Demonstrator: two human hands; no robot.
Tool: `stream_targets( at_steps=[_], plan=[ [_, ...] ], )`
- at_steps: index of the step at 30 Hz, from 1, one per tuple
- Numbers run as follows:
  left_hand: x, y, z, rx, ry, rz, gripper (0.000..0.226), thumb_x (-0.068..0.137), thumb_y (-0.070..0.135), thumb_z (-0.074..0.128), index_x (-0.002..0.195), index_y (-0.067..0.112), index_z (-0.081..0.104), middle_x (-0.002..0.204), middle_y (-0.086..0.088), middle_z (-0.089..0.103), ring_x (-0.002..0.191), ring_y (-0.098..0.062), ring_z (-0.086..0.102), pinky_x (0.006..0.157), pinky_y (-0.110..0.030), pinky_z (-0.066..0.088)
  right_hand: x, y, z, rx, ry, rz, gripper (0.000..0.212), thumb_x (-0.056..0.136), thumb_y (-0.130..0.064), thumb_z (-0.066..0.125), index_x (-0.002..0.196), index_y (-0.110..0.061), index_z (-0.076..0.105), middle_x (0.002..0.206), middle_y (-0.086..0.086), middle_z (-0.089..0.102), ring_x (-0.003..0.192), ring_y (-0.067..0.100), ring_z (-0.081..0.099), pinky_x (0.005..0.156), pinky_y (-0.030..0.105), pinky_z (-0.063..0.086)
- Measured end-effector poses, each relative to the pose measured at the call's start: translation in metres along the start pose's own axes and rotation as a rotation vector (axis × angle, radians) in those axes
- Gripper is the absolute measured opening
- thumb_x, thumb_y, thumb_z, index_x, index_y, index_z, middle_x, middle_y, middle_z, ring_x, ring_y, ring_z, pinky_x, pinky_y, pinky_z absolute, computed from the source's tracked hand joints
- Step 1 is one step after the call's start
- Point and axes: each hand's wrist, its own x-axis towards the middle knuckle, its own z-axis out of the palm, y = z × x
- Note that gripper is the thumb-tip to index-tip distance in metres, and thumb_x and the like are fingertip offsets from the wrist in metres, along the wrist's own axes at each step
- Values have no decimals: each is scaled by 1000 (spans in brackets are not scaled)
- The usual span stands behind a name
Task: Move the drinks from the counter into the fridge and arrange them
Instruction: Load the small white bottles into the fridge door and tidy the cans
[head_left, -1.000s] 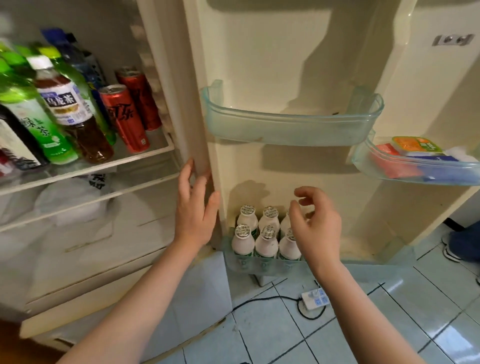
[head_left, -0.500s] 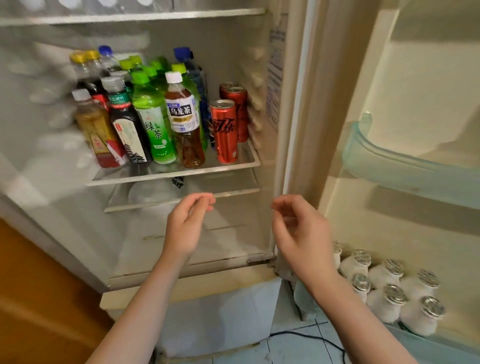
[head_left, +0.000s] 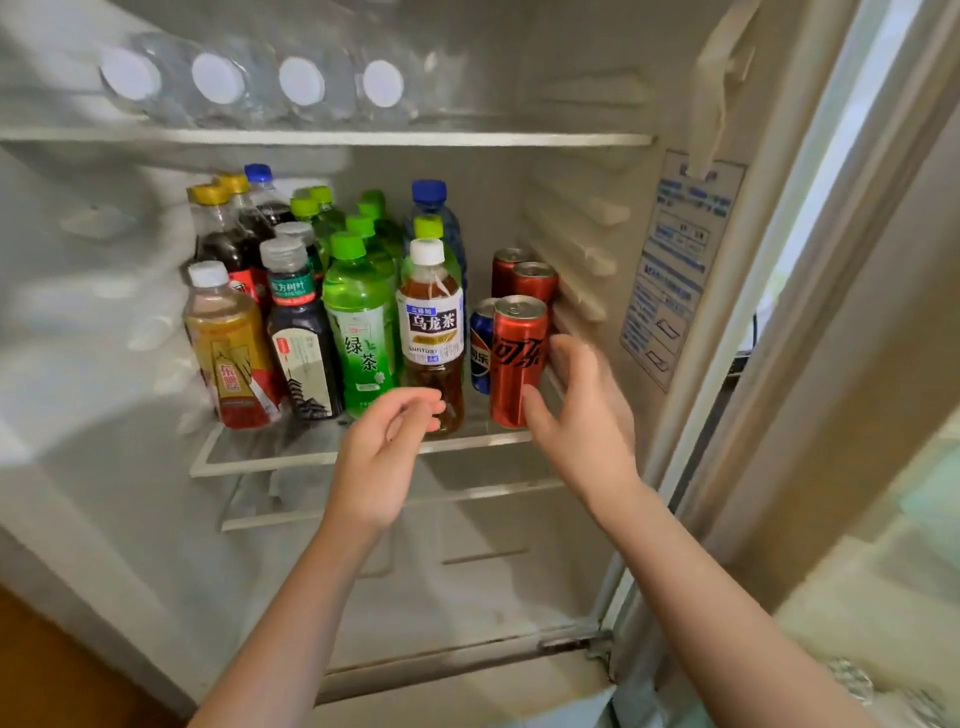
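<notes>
Fridge shelf (head_left: 260, 457) holds upright bottles (head_left: 358, 322) — right hand (head_left: 587, 415) grasps the front red can (head_left: 514, 358), left hand (head_left: 384, 457) relaxed, empty.

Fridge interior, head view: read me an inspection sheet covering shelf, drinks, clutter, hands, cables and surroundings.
Surface: glass shelf, crowded with upright drinks.
Job's things: front row, left to right: yellow-label tea bottle, dark tea bottle, green tea bottle, oolong tea bottle, red cola can; Pepsi can and two red cans behind; water bottles lie on the upper shelf.
Clutter: nothing seen.
Hands: left hand loosely curled, empty, before the oolong tea bottle; right hand thumb and fingers either side of the red cola can, grip unclear.
Cables: nothing seen.
Surroundings: info sticker on the fridge's right wall; door open at right.
</notes>
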Motion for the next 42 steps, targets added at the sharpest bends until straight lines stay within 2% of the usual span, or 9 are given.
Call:
stream_targets(
  at_steps=[5, 8, 15, 26, 29, 32, 34, 37, 42],
  plan=[
    [18, -1, -11, -71, -54, 32, 21, 95, 14, 50, 95, 28, 66, 96, 15, 71, 90, -4, 66, 80, -23, 48, 28, 2, 33, 107, 39, 146, 79, 74, -33, 75, 139, -25, 30, 139, -4, 47, 124, 14, 51, 98, 36, 46],
    [26, 5, -14, -69, -137, 79, 13, 94, 25, 54, 98, 28, 66, 98, 14, 71, 92, -4, 66, 78, -19, 50, 35, 10, 53, 125, 7, 270, 89, 66, -38, 80, 138, -30, 29, 134, -7, 52, 120, 15, 53, 94, 33, 44],
    [48, 32, -15, -89, -326, 194, 22, 87, 29, 49, 100, 24, 66, 97, 11, 71, 90, -6, 67, 76, -19, 53, 33, 29, 70, 18, 0, 338, 63, 75, -36, 73, 130, -30, 43, 122, -5, 59, 107, 18, 59, 81, 28, 44],
    [104, 82, 23, -75, -513, 319, 19, 90, 29, 47, 99, 35, 63, 101, 19, 68, 98, -1, 65, 77, -18, 53, 30, 39, 59, -97, 9, 363, 67, 83, -41, 63, 141, -31, 30, 127, -3, 55, 108, 20, 58, 78, 31, 45],
    [128, 90, 42, 45, -485, 306, 22, 94, 23, 46, 100, 40, 58, 101, 22, 64, 100, 2, 63, 82, -22, 54, 28, 40, 59, -96, 26, 359, 69, 83, -41, 63, 142, -31, 29, 129, -4, 54, 111, 19, 57, 82, 31, 46],
    [148, 88, 61, 226, -433, 257, 26, 95, 15, 45, 112, 34, 53, 115, 15, 59, 104, -6, 59, 92, -30, 50, 24, 39, 60, -6, 64, 352, 70, 84, -38, 65, 143, -30, 29, 133, -5, 52, 116, 18, 54, 89, 31, 45],
    [159, 83, 71, 387, -392, 228, 31, 95, 13, 46, 123, 27, 49, 123, 9, 56, 102, -7, 54, 80, -16, 45, 20, 39, 61, 78, 101, 357, 70, 84, -36, 66, 143, -28, 30, 137, -6, 50, 121, 15, 52, 97, 31, 42],
    [169, 75, 80, 646, -351, 179, 36, 92, 6, 47, 126, 19, 46, 129, -4, 50, 106, -19, 52, 77, -23, 38, 9, 42, 61, 193, 177, 360, 65, 83, -33, 67, 140, -25, 37, 133, -7, 54, 120, 11, 52, 101, 31, 44],
    [173, 63, 96, 1035, -507, 86, 52, 89, 4, 50, 139, 10, 36, 135, -16, 38, 114, -32, 49, 83, -31, 41, -3, 43, 60, 278, 241, 350, 62, 83, -29, 70, 137, -17, 42, 130, -4, 56, 119, 9, 52, 100, 22, 40]
  ],
)
